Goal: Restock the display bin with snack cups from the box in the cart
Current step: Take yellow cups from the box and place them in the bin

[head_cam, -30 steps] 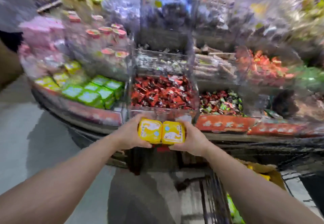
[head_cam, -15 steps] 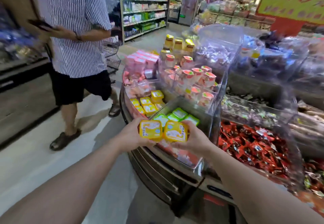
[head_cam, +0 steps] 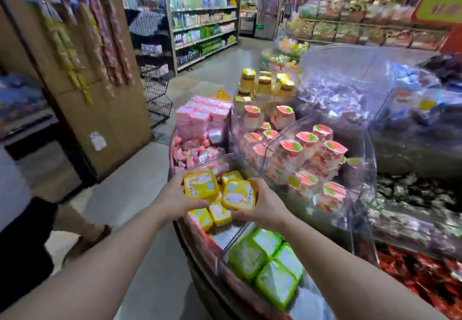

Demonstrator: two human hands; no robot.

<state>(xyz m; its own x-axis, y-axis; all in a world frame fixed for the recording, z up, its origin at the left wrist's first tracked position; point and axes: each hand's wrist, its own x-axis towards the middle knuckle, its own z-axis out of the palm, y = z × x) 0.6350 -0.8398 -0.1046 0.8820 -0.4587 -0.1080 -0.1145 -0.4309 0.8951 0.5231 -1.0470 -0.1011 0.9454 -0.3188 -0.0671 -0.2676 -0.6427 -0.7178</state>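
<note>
Head view: under both hands lies the display bin (head_cam: 226,238) with loose yellow cups (head_cam: 220,213); green cups (head_cam: 265,264) sit nearer than the right hand. Left hand (head_cam: 175,196) is closed around one yellow snack cup (head_cam: 201,185); right hand (head_cam: 266,206) clasps another (head_cam: 238,194), the two almost touching.

We see two yellow cups (head_cam: 201,185) with white-and-blue lid art; at five o'clock, lime-green cups (head_cam: 265,261) with pale lids; at twelve, pink packs (head_cam: 202,117); at two, pink-and-green lidded cups (head_cam: 300,154); red wrappers (head_cam: 425,277) at four.
</note>
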